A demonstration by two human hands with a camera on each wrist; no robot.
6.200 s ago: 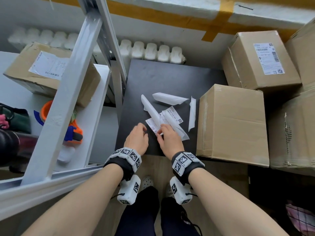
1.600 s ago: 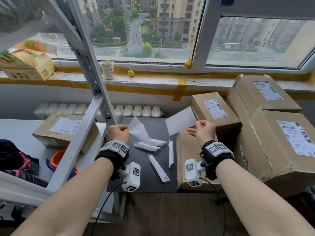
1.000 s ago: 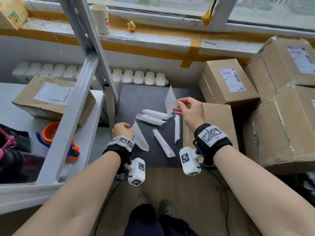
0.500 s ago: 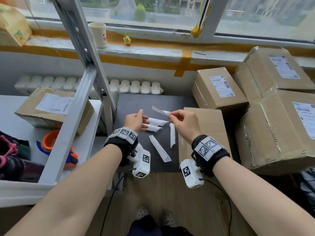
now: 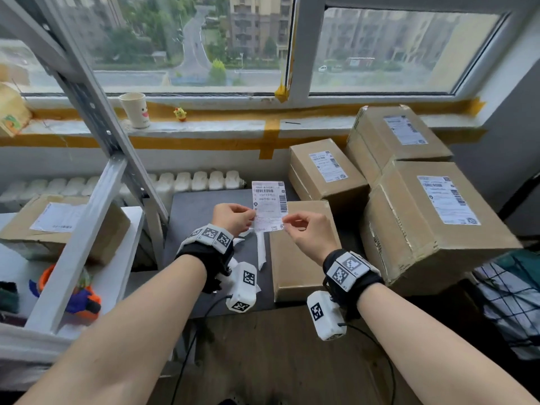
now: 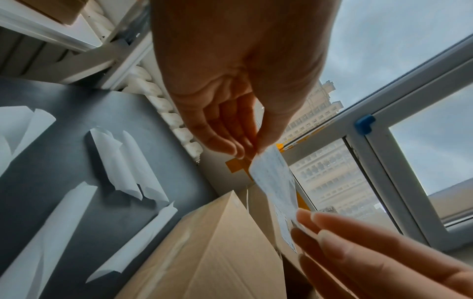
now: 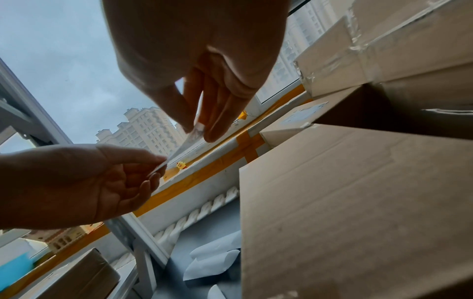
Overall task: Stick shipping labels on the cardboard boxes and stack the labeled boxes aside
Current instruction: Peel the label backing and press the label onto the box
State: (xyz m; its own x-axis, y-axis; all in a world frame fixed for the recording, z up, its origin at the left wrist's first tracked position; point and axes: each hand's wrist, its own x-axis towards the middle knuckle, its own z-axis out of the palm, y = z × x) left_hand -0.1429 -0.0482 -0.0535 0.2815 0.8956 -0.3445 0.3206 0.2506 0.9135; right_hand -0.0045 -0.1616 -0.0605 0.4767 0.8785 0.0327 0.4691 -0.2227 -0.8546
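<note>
A white shipping label with barcodes stands upright in the air, printed side facing me. My left hand pinches its left edge and my right hand pinches its lower right corner. Right below and behind it, a plain cardboard box with no label on top lies on the black table. In the left wrist view my left hand pinches the label above that box. The right wrist view shows my right hand pinching the label edge-on.
Three labeled boxes are stacked at the right. Curled backing papers lie on the table. A metal shelf post and a shelf with another labeled box stand at the left. A cup sits on the windowsill.
The label was held low and nearly flat over the table; now both hands have lifted it upright with its printed side toward me. My view has tilted up toward the window.
</note>
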